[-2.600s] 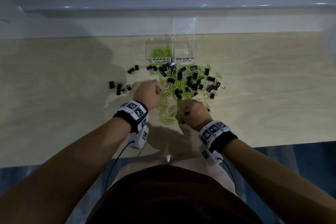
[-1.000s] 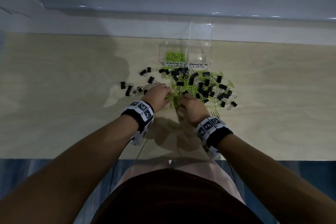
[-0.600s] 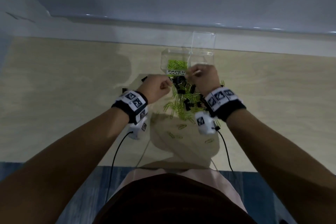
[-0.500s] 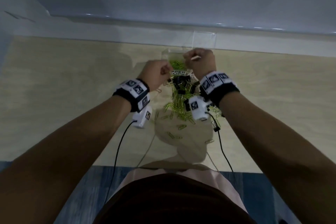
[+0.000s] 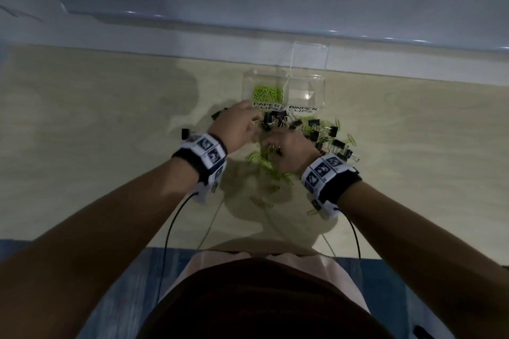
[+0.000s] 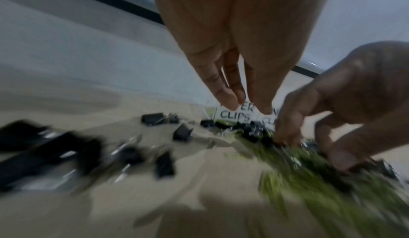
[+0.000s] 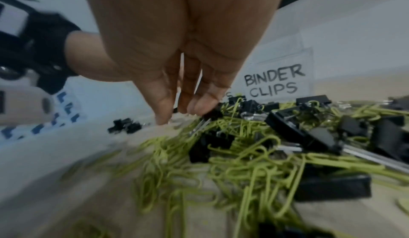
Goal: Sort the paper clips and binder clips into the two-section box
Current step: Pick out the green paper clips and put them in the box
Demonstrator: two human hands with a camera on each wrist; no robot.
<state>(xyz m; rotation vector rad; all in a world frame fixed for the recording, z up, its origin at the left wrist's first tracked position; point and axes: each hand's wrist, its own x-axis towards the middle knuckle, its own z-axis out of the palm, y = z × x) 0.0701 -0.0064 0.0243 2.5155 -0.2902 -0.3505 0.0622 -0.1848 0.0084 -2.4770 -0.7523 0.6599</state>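
Nearest the body, a few loose lime-green wire paper clips (image 5: 265, 165) trail toward the front edge of the pale wooden tabletop (image 5: 96, 146). Beyond them they thicken into a tangled heap mixed with small black binder clips with silver wire handles (image 5: 337, 143); more black ones lie scattered to the left. The right hand (image 5: 289, 150) hangs over this heap, fingers (image 7: 163, 102) straight and close together, pointing down, tips touching the pile beside a black clip; no grasp shows. The left hand (image 5: 237, 125) is just beyond and to the left, fingers (image 6: 223, 95) straight and together above the table, carrying nothing visible in the blurred wrist view. Farthest stands the clear plastic two-section box (image 5: 319, 91), lid raised. Its left section, labelled PAPER CLIPS, holds a small heap of green clips; what the right section, labelled BINDER CLIPS, holds cannot be told.
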